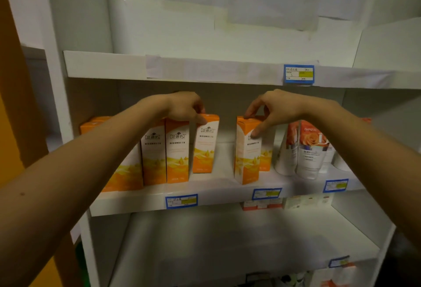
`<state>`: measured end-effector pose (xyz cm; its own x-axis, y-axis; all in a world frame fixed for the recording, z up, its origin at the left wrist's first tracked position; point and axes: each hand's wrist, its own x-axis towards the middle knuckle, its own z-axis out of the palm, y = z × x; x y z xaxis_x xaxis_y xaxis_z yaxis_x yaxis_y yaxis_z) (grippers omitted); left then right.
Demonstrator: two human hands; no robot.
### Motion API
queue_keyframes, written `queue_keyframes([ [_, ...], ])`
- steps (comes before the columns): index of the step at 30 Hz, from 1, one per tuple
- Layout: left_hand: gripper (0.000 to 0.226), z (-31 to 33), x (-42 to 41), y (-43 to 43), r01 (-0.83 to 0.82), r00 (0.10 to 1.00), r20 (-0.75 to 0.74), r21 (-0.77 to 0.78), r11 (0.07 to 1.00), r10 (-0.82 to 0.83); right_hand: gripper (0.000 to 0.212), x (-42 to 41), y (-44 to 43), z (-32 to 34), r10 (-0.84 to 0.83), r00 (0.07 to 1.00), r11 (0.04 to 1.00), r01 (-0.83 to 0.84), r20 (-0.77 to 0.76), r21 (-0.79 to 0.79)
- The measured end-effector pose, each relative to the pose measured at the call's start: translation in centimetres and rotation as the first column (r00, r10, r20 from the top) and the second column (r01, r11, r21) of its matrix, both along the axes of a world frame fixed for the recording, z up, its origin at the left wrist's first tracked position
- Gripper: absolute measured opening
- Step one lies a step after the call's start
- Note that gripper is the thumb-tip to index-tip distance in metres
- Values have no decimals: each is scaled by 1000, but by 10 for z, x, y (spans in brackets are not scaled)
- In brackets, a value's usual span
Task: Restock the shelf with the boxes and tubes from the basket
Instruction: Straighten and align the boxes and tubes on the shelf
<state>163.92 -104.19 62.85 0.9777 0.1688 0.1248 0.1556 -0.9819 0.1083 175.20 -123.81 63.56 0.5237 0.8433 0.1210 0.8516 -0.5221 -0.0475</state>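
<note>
On the middle shelf (227, 187) of the white unit, a row of tall boxes (157, 150) stands upright beneath the left forearm. Each is white with an orange side and an orange wave pattern low on the front. The left hand (185, 107) reaches in palm down with the wrist bent. Its fingers curl onto the top edge of the end box (206, 147), which closes the row and sits a little further back than its neighbours.

A bare stretch of shelf lies between the two hands. The right hand (276, 107) also comes from above and pinches the top of the turned box (247, 154), thumb at the near corner, forefinger down its front. That box stands upright, angled so its orange side shows. Just behind it is a rear box (266, 156), and under the right wrist stand white tubes (305, 150) printed with a rose. Blue price labels (181, 201) line the shelf lip below the hands.
</note>
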Motion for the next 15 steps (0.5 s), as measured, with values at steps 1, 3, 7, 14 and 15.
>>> queue_keyframes([
  [1, 32, 0, 0, 2, -16, 1000, -5, -11, 1000, 16, 50, 1, 0, -1, -1, 1000, 1000, 1, 1, -6],
  [3, 33, -2, 0, 5, -47, 999, -20, -36, 998, 47, 46, 3, 0, -3, 7, 1000, 1000, -7, 9, -3],
  [7, 39, -4, 1, 9, -99, 994, -43, -72, 992, 96, 43, 6, 2, -4, 22, 999, 1000, -22, 35, -1],
  [14, 35, 0, 0, 11, -167, 978, -141, -102, 981, 152, 37, 7, 7, 1, 41, 999, 997, -40, 15, -66],
  [15, 35, 0, 0, 10, -167, 978, -143, -94, 981, 153, 34, 6, 9, 3, 46, 999, 996, -46, 10, -77],
])
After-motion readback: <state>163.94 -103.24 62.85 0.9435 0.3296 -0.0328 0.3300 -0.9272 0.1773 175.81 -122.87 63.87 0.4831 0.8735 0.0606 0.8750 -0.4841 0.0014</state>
